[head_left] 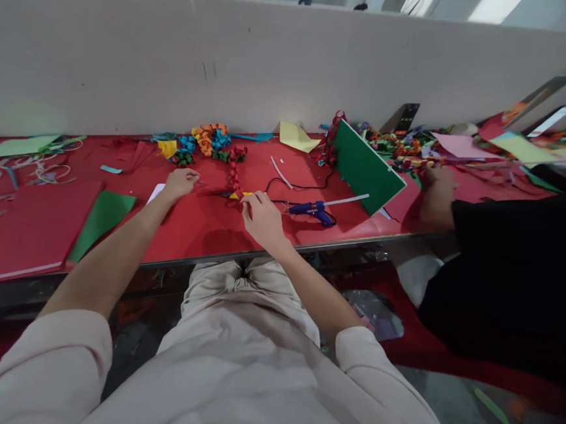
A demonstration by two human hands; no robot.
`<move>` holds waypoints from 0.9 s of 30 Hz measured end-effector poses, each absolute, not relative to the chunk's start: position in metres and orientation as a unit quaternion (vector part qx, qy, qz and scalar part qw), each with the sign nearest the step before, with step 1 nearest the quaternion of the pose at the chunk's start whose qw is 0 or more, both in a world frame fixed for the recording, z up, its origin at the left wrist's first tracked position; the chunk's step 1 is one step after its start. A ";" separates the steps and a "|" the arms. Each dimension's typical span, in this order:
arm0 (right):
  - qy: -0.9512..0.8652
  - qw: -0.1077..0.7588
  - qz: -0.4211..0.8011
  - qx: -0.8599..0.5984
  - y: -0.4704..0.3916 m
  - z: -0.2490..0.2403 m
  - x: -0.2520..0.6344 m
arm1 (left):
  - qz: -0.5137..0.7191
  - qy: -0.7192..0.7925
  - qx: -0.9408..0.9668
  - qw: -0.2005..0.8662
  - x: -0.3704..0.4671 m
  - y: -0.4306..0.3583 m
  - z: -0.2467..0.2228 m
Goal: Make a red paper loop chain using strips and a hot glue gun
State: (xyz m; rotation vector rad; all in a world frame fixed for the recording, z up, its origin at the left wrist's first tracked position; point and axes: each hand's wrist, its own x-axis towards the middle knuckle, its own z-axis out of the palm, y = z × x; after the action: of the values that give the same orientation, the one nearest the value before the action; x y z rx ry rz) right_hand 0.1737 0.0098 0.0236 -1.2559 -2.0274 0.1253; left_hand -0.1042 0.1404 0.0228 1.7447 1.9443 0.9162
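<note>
A red paper chain (235, 172) runs from a colourful bunch of paper curls (210, 139) toward me. Its near end is pinched in my right hand (264, 222), above the red tabletop. My left hand (181, 184) is raised a little to the left of the chain, fingers drawn together; whatever they may hold is too small to make out. Between the hands, a yellow object (238, 195) with a thin dark part lies partly behind my right fingers. Just right of that hand rests a blue glue gun (312, 211) with a white glue stick in its back.
A green board (365, 166) leans upright to the right, with a dark cable near it. Red sheets (31, 231) and a green sheet (103, 224) lie at left. A co-worker's hand (439, 182) reaches among paper scraps. A pale partition (275, 67) closes the back.
</note>
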 end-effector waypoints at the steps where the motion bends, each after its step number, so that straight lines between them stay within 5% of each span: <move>1: -0.787 0.373 0.055 -0.489 0.008 0.023 0.174 | 0.341 0.686 0.618 0.176 -0.102 0.139 0.026; 5: -0.752 0.433 0.134 -0.479 -0.002 0.020 0.181 | 0.399 0.654 0.621 0.163 -0.092 0.111 0.044; 14: -0.538 0.545 0.513 -0.389 -0.029 0.004 0.180 | 0.457 0.485 0.702 0.252 -0.032 -0.053 0.039; 27: -0.352 0.410 0.764 -0.353 -0.017 0.002 0.174 | 0.476 0.370 0.691 0.400 -0.007 -0.091 0.008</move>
State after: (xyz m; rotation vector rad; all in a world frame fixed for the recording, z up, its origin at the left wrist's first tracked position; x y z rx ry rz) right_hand 0.1738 -0.0171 0.0017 -0.8899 -0.8864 1.9240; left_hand -0.0066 -0.0905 0.0079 1.7475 0.9349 1.2040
